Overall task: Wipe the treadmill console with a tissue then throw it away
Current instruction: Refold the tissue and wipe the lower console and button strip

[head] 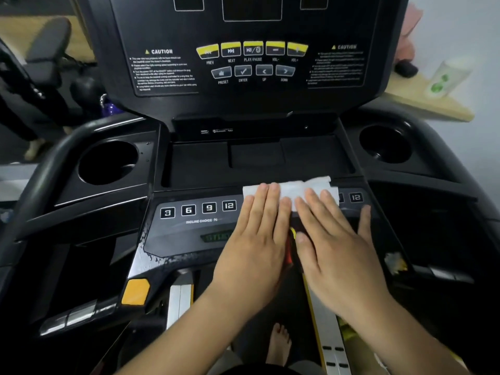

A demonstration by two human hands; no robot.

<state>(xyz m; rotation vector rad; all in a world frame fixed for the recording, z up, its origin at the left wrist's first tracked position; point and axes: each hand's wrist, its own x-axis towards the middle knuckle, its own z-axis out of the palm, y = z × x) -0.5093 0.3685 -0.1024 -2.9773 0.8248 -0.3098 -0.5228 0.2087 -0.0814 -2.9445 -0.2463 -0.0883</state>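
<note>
A white tissue [292,188] lies flat on the lower button strip of the black treadmill console [189,234], just below the storage tray. My left hand [257,236] presses flat on the tissue's left part, fingers together and stretched out. My right hand [330,239] lies flat on its right part, fingers slightly spread and thumb out to the right. Both palms cover the middle of the strip and a red and yellow part between them. The tissue hides some of the right-hand number buttons.
Round cup holders sit at the left [108,162] and right [385,143] of the tray [257,158]. The upright panel [251,58] carries yellow and grey buttons. A curved black handrail [46,171] runs at the left. A wooden shelf with a pale cup [446,79] stands behind on the right.
</note>
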